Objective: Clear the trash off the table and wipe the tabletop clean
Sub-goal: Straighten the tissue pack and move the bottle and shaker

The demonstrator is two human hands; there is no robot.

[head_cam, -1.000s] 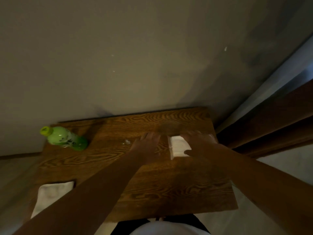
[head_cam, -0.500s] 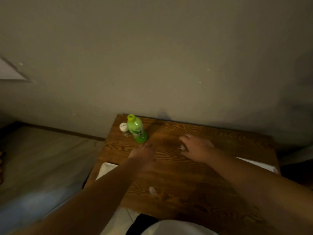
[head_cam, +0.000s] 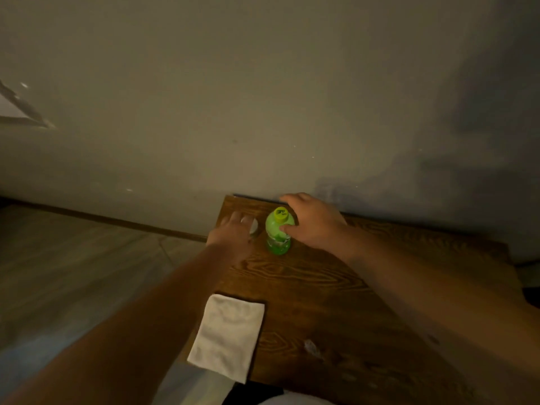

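Hands have shifted from mid-table to its far left corner, right hand [head_cam: 314,222] curling round the upright green bottle [head_cam: 277,232], left hand [head_cam: 233,233] spread over a small white-capped container [head_cam: 253,225], so trash pickup precedes wiping with the cloth [head_cam: 228,336].

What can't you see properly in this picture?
- Small white-capped object, head view: the left hand covers most of it, so what it is stays unclear.
- Green bottle: the right hand hides its far side; the label is too blurred to read.
- Table: its right part is hidden by the right forearm.
- Pale speck near the front edge: too small and dim to identify.
- White cloth: overhangs the edge.
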